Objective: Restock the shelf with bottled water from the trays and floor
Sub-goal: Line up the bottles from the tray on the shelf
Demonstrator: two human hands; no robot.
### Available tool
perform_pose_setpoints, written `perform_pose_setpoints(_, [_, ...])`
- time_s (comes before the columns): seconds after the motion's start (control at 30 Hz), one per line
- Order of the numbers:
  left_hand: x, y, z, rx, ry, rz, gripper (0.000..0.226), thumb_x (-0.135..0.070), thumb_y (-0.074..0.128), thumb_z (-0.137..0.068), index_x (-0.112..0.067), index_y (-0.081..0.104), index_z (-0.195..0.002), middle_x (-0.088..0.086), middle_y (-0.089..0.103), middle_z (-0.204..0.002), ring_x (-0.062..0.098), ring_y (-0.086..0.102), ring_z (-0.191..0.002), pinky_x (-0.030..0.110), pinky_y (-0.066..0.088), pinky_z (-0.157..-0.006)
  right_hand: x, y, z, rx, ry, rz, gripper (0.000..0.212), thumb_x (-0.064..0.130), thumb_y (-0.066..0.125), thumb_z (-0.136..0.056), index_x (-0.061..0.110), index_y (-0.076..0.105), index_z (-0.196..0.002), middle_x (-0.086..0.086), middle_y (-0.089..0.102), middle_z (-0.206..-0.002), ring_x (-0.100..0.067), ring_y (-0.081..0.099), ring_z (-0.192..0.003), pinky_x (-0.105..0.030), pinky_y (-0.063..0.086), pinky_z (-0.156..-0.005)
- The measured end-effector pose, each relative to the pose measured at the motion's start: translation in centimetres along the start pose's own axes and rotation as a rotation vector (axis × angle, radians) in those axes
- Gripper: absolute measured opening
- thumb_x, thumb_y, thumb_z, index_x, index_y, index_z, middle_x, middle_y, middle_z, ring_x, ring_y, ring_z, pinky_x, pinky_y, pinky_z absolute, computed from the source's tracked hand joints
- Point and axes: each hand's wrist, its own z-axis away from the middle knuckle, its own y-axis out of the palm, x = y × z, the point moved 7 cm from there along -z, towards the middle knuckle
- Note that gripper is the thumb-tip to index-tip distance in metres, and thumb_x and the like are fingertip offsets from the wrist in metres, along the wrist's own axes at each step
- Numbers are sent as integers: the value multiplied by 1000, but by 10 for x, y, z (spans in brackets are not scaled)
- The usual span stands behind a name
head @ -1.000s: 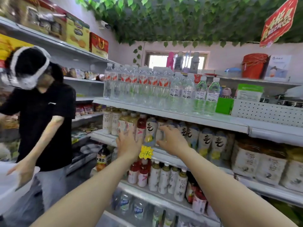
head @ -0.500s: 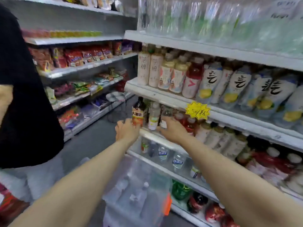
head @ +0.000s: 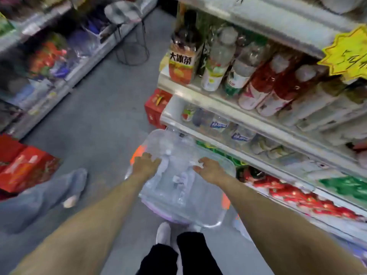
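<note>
Head view looks down at a clear tray [head: 211, 220] standing on the floor [head: 103, 120], just beside the low shelf [head: 172, 113]. Water bottles [head: 179, 182] lie inside the tray, blurred. Both hands are over it with the fingers loosely spread: the left hand [head: 146, 163] at the left rim, the right hand [head: 211, 169] above the bottles. I cannot tell if they touch anything. Another person's leg [head: 49, 193] stands at the left, near red boxes [head: 25, 167].
</note>
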Motion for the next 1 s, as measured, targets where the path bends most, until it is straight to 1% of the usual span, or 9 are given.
perform_pose_setpoints(0.13, [39,38,-34,94,-72,23,61,-39,68,-92,-1,51,-136,25,59,-131,38,57,-119,36,46,-96,-43,64,-42,107,211,-212,54,41,65,-97,11,53,-140,-3,56,-132,-19,64,-93,-20,55,-80])
perform_pose_setpoints(0.3, [76,88,-83,163,-171,44,70,-39,77,-84,-7,48,-140,20,54,-138,34,48,-130,34,39,-105,-82,129,-86,163,418,-438,62,38,76,-90,10,48,-138,-7,53,-118,-23,58,-94,-40,56,-90])
perform_pose_setpoints(0.4, [82,113,-105,170,-202,0,71,-43,77,-82,-14,47,-140,17,58,-134,36,52,-126,38,41,-105,-94,157,-106,173,490,-488,59,45,83,-80,13,51,-118,-6,59,-96,-24,59,-81,-37,54,-73])
perform_pose_setpoints(0.47, [82,125,-114,132,-209,-71,78,-49,74,-81,-18,39,-144,19,51,-137,37,44,-130,39,35,-106,-106,179,-120,164,512,-515,77,56,86,-63,9,61,-118,-6,65,-91,-23,58,-72,-32,47,-59])
perform_pose_setpoints(0.53, [82,136,-120,101,-244,-113,83,-49,70,-83,-20,29,-149,19,43,-138,38,38,-131,45,36,-105,-110,192,-127,133,498,-532,94,67,82,-48,12,60,-121,-8,70,-103,-22,57,-76,-29,44,-59])
perform_pose_setpoints(0.67, [83,143,-127,46,-263,-200,80,-49,68,-83,-20,28,-146,15,43,-137,35,39,-131,47,38,-102,-106,194,-127,95,518,-567,64,40,87,-72,17,45,-113,6,56,-92,-22,59,-95,-36,54,-81])
perform_pose_setpoints(0.83, [86,133,-136,143,-216,-156,79,-48,79,-78,-9,40,-134,21,52,-133,38,49,-127,40,42,-100,-108,195,-122,94,511,-728,59,43,91,-57,22,72,-109,0,76,-94,-18,71,-87,-34,60,-76])
perform_pose_setpoints(0.93, [73,115,-115,186,-227,-117,81,-53,80,-68,-10,49,-129,15,61,-126,36,58,-119,38,49,-96,-108,178,-95,127,545,-832,48,41,94,-58,23,73,-98,-4,77,-96,-26,74,-91,-50,61,-87])
perform_pose_setpoints(1.0, [62,103,-95,200,-231,-57,79,-54,80,-63,-8,54,-122,12,64,-121,34,62,-111,38,52,-93,-106,161,-72,131,528,-882,33,33,92,-71,24,68,-93,-5,74,-100,-28,71,-97,-46,59,-91])
